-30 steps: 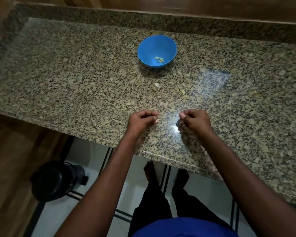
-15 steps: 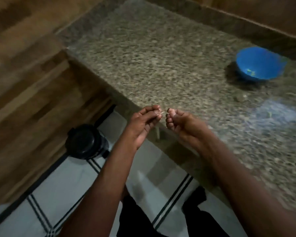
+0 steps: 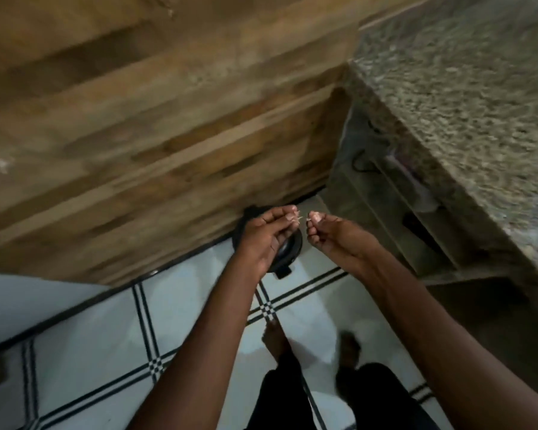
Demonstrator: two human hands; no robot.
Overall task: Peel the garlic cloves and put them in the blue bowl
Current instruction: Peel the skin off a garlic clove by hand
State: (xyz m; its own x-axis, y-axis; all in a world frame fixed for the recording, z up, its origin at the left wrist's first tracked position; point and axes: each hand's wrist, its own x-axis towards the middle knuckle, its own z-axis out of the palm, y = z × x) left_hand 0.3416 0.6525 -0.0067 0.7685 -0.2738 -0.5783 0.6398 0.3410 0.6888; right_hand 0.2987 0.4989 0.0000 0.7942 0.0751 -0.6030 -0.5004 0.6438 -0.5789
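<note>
Head view, blurred by motion. Both hands are held out over the floor, left of the counter (image 3: 466,97). L hand (image 3: 263,234): fingers curled, fingertips bunched and pinching a thin pale sliver, prob. garlic skin (image 3: 298,217); too small to confirm. R hand (image 3: 333,235): fingers curled, thumb and fingertips pressed together on a similar pale scrap (image 3: 308,219); the two pinches sit just apart, tips facing each other. Whether a clove is in either hand cannot be told. The bowl is out of frame. Directly below the L hand on the tiled floor (image 3: 112,330): a round black bin (image 3: 289,252), beside the wood-panel wall (image 3: 143,125). Bare feet, dark trousers at bottom centre.
</note>
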